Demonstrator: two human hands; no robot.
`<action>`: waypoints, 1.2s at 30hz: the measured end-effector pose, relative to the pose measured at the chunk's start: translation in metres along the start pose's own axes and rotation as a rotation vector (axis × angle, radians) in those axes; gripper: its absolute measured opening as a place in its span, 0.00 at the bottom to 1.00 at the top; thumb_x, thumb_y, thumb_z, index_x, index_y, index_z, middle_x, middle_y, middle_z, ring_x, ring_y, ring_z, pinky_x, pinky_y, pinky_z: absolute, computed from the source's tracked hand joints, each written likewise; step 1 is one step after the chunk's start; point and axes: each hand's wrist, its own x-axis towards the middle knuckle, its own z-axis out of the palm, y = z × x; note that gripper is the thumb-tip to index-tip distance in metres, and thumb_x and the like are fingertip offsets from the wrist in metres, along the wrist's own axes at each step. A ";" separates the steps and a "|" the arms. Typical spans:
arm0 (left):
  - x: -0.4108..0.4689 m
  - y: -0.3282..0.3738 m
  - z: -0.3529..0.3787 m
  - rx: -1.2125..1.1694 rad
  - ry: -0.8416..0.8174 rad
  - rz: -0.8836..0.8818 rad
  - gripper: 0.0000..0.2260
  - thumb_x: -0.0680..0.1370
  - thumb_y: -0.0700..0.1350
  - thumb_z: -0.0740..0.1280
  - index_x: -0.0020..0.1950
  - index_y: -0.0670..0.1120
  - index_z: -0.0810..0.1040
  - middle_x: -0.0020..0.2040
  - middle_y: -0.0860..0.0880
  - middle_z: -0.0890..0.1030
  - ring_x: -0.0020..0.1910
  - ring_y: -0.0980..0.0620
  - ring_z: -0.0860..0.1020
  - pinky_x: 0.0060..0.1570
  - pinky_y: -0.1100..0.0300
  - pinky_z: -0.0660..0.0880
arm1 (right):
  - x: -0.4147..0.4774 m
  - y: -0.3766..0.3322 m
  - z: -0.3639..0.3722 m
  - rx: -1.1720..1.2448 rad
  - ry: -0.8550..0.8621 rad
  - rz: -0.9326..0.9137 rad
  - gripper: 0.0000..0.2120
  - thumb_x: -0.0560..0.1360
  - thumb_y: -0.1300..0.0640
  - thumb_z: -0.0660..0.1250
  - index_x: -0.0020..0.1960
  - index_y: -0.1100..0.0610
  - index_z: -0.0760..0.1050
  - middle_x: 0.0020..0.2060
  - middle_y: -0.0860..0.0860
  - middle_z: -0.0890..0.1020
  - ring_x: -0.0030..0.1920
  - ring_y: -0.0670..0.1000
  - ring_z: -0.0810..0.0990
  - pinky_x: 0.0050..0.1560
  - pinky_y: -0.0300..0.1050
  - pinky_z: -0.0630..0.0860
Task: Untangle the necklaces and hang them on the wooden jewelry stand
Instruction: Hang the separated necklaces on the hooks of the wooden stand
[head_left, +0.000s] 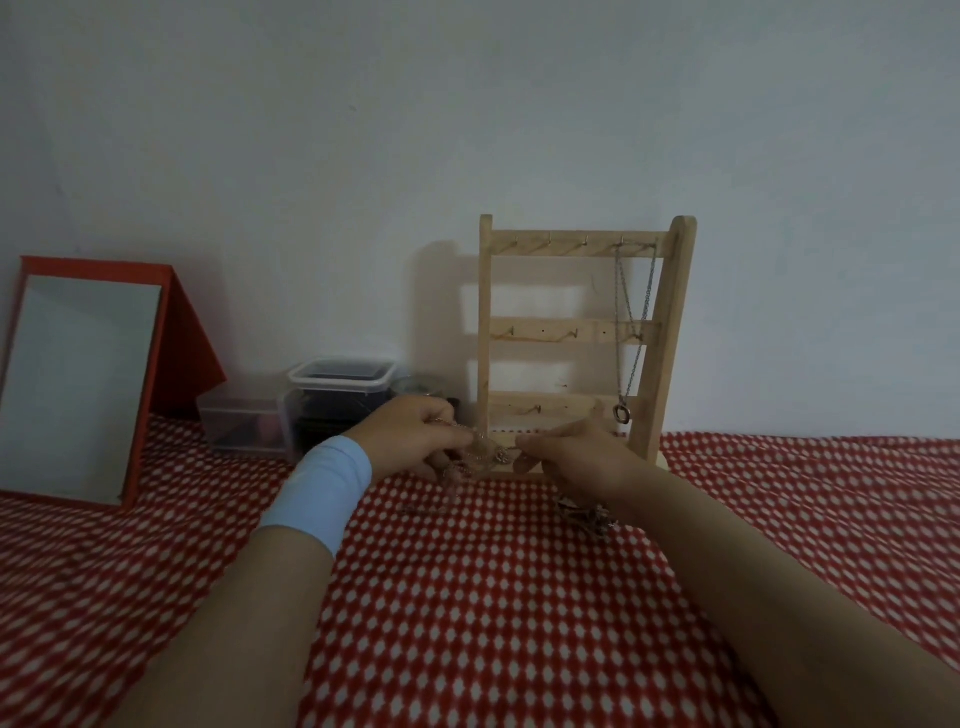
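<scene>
Left hand (415, 436) and right hand (576, 457) pinch tangled necklaces (485, 453), stretched apart, presumably to expose knots. Stand (571, 330), 12 o'clock, bears one chain (627, 332).

Setting: home, dressing corner.
Red-and-white patterned cloth (467, 597) over surface; red-framed standing mirror (78, 384), clear plastic storage boxes (340, 376), wooden jewelry stand (487, 312) against plain white wall (467, 104).

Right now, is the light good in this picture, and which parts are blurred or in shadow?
Head view: dim, even light, no glare. Head view: the wooden stand casts a soft shadow leftward on the wall. Head view: the chain tangle held between left hand and right hand is blurred; its links cannot be told apart.
</scene>
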 end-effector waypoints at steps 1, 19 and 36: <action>-0.002 0.001 -0.004 -0.008 -0.011 -0.033 0.14 0.77 0.41 0.68 0.32 0.46 0.71 0.41 0.44 0.83 0.44 0.43 0.85 0.46 0.52 0.80 | 0.001 0.001 0.000 0.000 0.007 0.008 0.18 0.82 0.46 0.65 0.47 0.57 0.86 0.26 0.47 0.72 0.23 0.43 0.67 0.27 0.38 0.64; 0.002 0.009 0.019 0.338 -0.175 0.053 0.11 0.78 0.50 0.69 0.57 0.47 0.82 0.52 0.48 0.85 0.54 0.51 0.82 0.63 0.52 0.74 | 0.003 0.001 0.002 0.185 -0.051 -0.165 0.14 0.84 0.52 0.62 0.51 0.59 0.82 0.25 0.47 0.67 0.23 0.46 0.62 0.23 0.39 0.61; 0.003 0.003 0.018 0.058 -0.145 0.059 0.06 0.79 0.46 0.67 0.48 0.48 0.83 0.47 0.47 0.85 0.44 0.54 0.83 0.47 0.62 0.79 | 0.002 -0.001 0.006 -0.045 0.002 -0.146 0.14 0.79 0.45 0.69 0.50 0.55 0.87 0.44 0.49 0.88 0.45 0.47 0.86 0.46 0.41 0.78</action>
